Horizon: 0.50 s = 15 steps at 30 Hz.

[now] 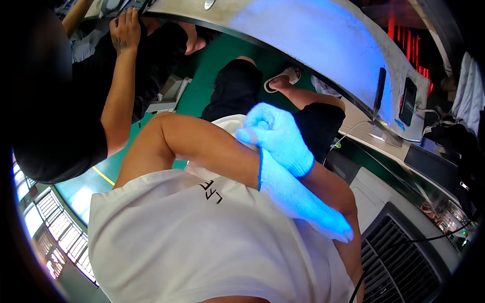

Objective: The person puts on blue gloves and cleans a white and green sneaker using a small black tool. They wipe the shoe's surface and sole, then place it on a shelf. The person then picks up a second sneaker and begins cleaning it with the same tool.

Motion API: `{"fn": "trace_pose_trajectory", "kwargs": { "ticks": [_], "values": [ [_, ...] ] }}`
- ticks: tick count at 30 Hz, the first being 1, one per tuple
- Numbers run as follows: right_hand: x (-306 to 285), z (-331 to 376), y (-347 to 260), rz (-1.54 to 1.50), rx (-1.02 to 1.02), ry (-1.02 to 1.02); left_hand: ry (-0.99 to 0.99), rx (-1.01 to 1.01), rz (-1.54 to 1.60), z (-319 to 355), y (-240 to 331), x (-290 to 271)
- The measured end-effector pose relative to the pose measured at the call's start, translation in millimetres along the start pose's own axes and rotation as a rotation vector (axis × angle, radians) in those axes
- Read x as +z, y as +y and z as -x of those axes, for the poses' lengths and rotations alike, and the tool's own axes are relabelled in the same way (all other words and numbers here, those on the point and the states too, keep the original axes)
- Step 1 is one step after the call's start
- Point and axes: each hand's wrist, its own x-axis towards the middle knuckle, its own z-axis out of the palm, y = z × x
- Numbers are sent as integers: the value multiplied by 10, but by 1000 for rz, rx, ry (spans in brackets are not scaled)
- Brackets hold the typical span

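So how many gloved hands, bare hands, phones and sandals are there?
Blue gloved hands: 2, the left hand and the right hand
Bare hand of another person: 1
Upright phones: 2
White sandal: 1
Total: 6

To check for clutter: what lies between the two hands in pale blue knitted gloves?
Nothing: in the head view the fisted right hand rests directly against the glove cuff of the flat left hand.

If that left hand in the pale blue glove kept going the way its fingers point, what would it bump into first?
The left hand lies across the bare right forearm; beyond its fingertips, probably the grey slatted grille, though depth is unclear.
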Motion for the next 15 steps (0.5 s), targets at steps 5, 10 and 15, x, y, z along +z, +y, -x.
{"fn": "trace_pose_trajectory", "kwargs": {
  "ticks": [5,10,15],
  "values": [
    [35,38,108,-35,5,162,27,325,319,82,-73,30],
    [-304,-257,168,-7,-247,411,529,810,803,546,380,-299],
    [-361,-263,18,154,-386,530,1285,1025,626,867,595,-450]
  ]
}}
